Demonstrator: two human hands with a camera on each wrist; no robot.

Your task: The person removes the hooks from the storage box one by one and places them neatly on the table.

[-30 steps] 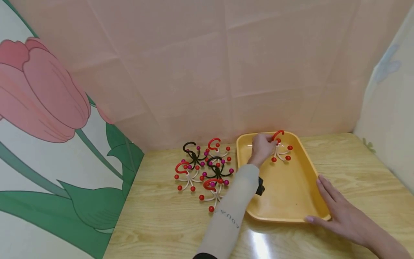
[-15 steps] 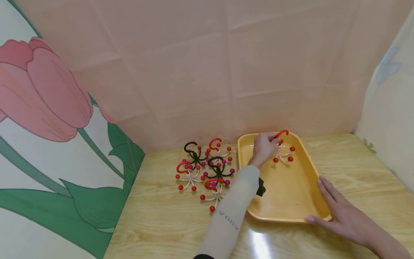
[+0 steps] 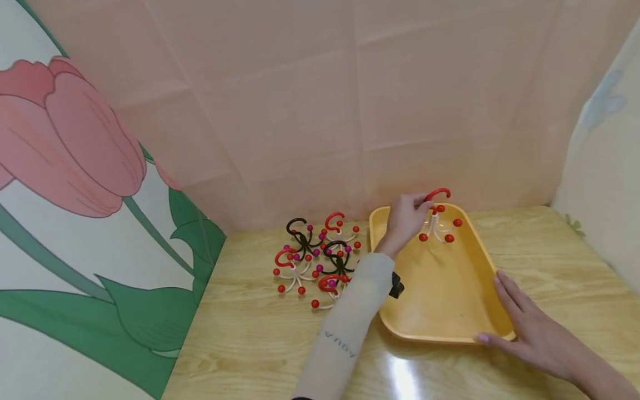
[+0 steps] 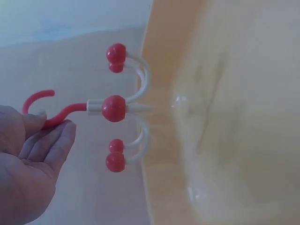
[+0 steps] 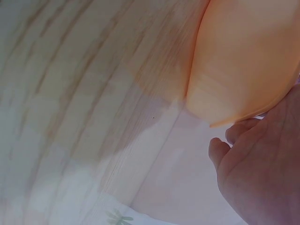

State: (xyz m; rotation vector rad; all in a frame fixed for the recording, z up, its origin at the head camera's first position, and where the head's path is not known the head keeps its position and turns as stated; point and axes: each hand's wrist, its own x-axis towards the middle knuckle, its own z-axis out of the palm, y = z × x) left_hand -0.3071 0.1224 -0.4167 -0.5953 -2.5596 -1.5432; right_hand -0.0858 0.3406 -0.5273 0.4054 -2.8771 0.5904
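My left hand [image 3: 406, 218] pinches the red hooked top of a white multi-arm hanging hook [image 4: 96, 107], whose curved arms end in red balls. The piece hangs upright over the far part of the yellow tray [image 3: 435, 338]. In the left wrist view, thumb and fingers of the left hand [image 4: 28, 159] meet on the red stem. My right hand [image 3: 537, 336] rests on the tray's near right corner, fingers straight along the right side and thumb at the front rim. The right wrist view shows that hand [image 5: 267, 164] against the tray's outer wall [image 5: 243, 61].
Left of the tray stand several similar hooks on the wooden table [image 3: 240, 344]: white ones with red tops [image 3: 294, 271] and black ones with magenta balls [image 3: 303, 240]. A pink cloth [image 3: 280, 111] rises behind, and a tulip-printed panel [image 3: 95, 144] borders the left.
My left hand has risen a little with the hanging hook, lifting it off the tray floor. The right hand stays on the tray's corner.
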